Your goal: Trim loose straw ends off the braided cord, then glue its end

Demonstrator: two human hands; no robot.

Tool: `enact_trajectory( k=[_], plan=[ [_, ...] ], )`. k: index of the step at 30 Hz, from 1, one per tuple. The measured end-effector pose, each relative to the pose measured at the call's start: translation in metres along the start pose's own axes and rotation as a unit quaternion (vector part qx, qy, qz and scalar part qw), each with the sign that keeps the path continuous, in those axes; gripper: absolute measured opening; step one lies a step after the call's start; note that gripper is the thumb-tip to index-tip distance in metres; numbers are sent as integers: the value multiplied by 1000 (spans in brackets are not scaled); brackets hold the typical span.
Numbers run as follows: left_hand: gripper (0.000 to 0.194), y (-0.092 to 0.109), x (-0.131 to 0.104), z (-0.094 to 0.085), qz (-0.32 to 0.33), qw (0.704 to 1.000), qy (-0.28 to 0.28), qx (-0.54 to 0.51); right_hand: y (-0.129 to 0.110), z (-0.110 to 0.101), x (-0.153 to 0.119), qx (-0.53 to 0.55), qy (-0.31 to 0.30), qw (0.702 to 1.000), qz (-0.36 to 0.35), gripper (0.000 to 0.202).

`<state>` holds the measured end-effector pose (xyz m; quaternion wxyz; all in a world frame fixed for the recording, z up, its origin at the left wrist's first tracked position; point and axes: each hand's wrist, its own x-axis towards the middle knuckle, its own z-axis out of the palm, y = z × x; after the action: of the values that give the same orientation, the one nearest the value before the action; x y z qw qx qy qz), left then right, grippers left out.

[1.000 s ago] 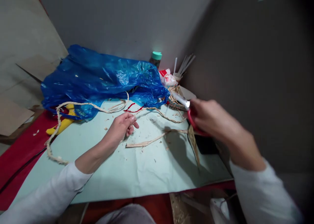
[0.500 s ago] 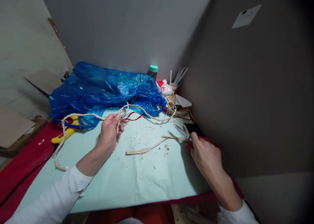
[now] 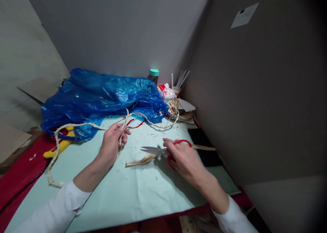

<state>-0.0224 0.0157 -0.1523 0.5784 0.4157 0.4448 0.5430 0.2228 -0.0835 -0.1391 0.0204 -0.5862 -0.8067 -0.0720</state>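
My left hand (image 3: 113,141) pinches a pale braided cord (image 3: 143,115), whose long ends loop out to the left and to the right over the table. Beside the fingers lies a short red string (image 3: 136,126). Red-handled scissors (image 3: 153,150) are in my right hand (image 3: 185,158), with the blades pointing left toward the cord but apart from it. Under the blades rests a dry, flat fibre strip (image 3: 139,161), partly hidden by them. Another strip (image 3: 204,147) lies to the right of my right hand, across a black flat piece (image 3: 204,154).
A crumpled blue plastic bag (image 3: 102,97) covers the back left, with a yellow-handled tool (image 3: 58,148) by its edge. Behind stand a green-lidded jar (image 3: 154,75) and a cup of white sticks (image 3: 176,89). A woven basket piece (image 3: 173,107) sits near the right partition (image 3: 242,107).
My right hand has brought the scissors left, away from the black piece, and their blades look closer together. My left hand keeps its hold on the cord. The whole view has shifted slightly.
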Motion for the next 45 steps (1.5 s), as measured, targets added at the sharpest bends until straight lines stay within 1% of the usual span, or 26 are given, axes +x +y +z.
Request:
enact_trajectory(
  k=[2,5,7,8,10,12,14,16,17,19,22,24,26,30,32,34,36,38,39,41,43,45],
  plan=[
    [23,0,1,-1,-2,1000,6,-3,-5,8,14,7,-13,999,-44,25],
    [25,1,3,-3,-2,1000,18,-8,-3,15,26,0,-15,998,-62,20],
    [26,1,3,-3,-4,1000,25,-10,5,11,29,-12,-13,998,-58,18],
    [27,2,3,-2,-5,1000,27,-12,12,5,30,-21,-10,999,-46,17],
    [27,3,2,-2,-9,1000,26,-15,31,-15,36,-44,6,999,3,16],
    [27,3,1,-1,-10,1000,22,-17,57,-41,50,-75,47,992,86,20],
    [26,4,0,-1,-10,1000,16,-19,86,-67,72,-104,91,975,172,23],
    [26,4,-1,0,-9,1000,13,-20,113,-85,99,-124,119,957,234,29],
    [26,4,-1,0,-10,1000,11,-20,125,-88,113,-128,121,951,256,30],
    [27,5,-1,1,-17,1000,6,-18,144,-87,138,-125,103,945,284,30],
    [28,8,-2,3,-30,999,-8,-15,157,-70,159,-103,49,946,303,31],
    [28,11,-5,4,-40,999,-17,-14,157,-59,159,-88,21,948,306,34],
    [27,13,-7,5,-51,998,-25,-14,152,-54,149,-77,8,951,299,34],
    [24,17,-11,4,-65,997,-39,-20,128,-47,112,-51,-29,965,254,22],
    [22,19,-12,4,-67,997,-42,-23,112,-36,93,-38,-54,969,238,19],
    [22,21,-13,4,-68,996,-43,-24,100,-20,78,-31,-74,970,230,16],
    [22,21,-13,4,-69,996,-45,-22,93,-7,70,-29,-78,970,230,16],
    [22,21,-12,4,-70,996,-45,-21,93,-3,65,-26,-66,969,236,16],
    [23,21,-12,3,-70,996,-44,-21,95,-6,63,-24,-56,969,239,16],
    [23,20,-11,3,-70,996,-41,-24,102,-22,60,-23,-24,968,247,13],
    [22,19,-10,2,-69,996,-39,-27,111,-47,60,-31,22,965,261,11],
    [22,19,-10,3,-71,996,-39,-30,121,-76,70,-55,80,953,286,16]
  ],
)
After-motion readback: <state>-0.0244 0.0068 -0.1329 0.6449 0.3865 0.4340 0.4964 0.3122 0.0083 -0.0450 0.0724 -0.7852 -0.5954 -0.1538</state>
